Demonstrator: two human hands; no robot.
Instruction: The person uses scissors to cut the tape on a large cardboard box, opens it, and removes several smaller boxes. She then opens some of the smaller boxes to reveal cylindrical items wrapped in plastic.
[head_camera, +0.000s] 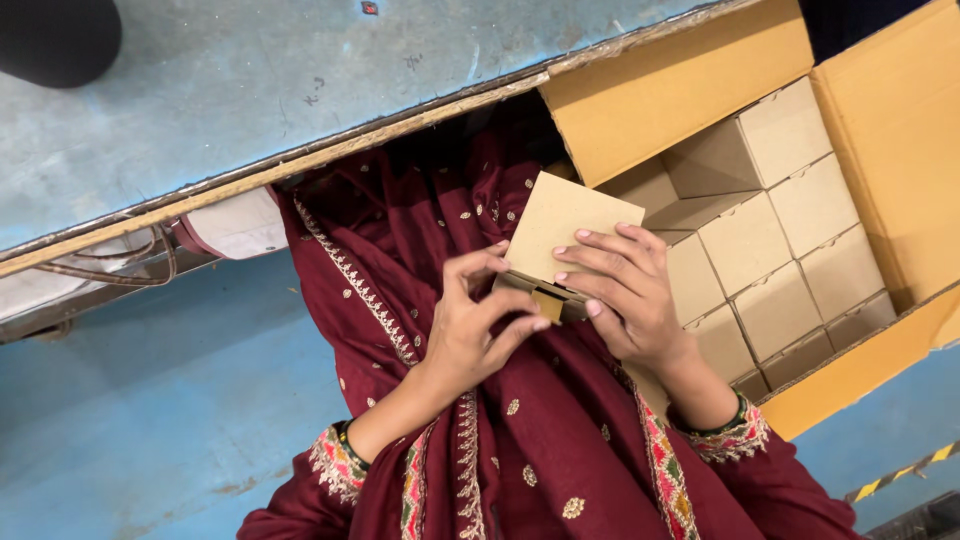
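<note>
Small plain brown cardboard box, flat-sided, held in the air over the person's lap, just left of the big open yellow-brown corrugated carton. Its bottom flap end faces the person; a small tuck tab shows at the lower edge, seemingly not fully seated.

Right hand lies across the box's front face, fingers spread and curled over it, gripping. Left hand pinches at the lower left corner, thumb and fingertips half closed around the flap area, palm not on the box.

Risks, as judgement: the flap tab looks partly out, so pressure from the left fingers could crease or tear it, or it could spring open. Thin card could buckle under the right hand's squeeze. The grip is mostly fingertips, with nothing under the box but the dark red embroidered fabric on the lap; a slip would drop it into the folds or onto the blue floor.

The carton holds rows of matching small brown boxes, tightly packed, with a gap at its upper left; a slightly skewed box might jam against its neighbours there. Worn blue table edge sits above, away from both hands.
</note>
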